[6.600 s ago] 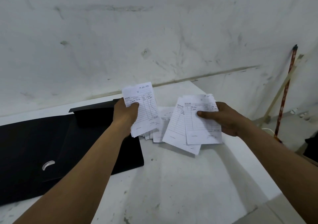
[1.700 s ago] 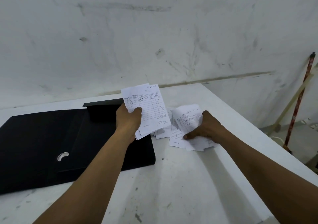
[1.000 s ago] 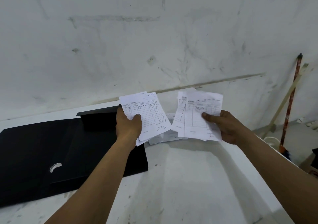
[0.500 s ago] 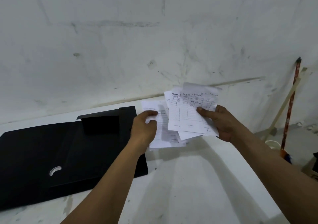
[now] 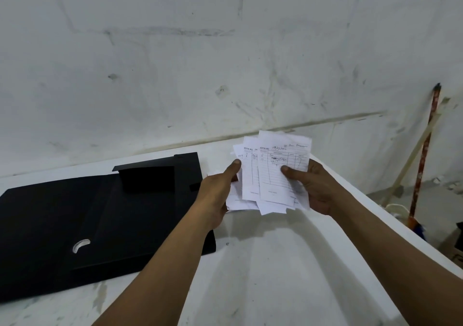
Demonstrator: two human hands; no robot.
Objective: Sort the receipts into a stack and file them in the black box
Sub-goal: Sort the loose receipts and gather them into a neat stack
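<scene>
Two bare forearms reach from the near edge out over the white bench, whose surface is scuffed and stained. On the left of the bench lies the black box, opened flat, with a curved finger cutout showing pale on its near part and a flap standing up at its far end. The left forearm crosses above the box's right edge. Farther out, both hands meet on one fanned bundle of receipts, held up off the bench and to the right of the box. The left hand grips the bundle's left side, thumb lying on the front of the sheets. The right hand grips the right side, thumb pressed across the topmost slip, fingers behind. The slips overlap unevenly, edges not squared; handwriting and ruled lines show on the front ones. Beyond the bench stands a stained white wall, and at the far right a red-handled stick leans against it.
</scene>
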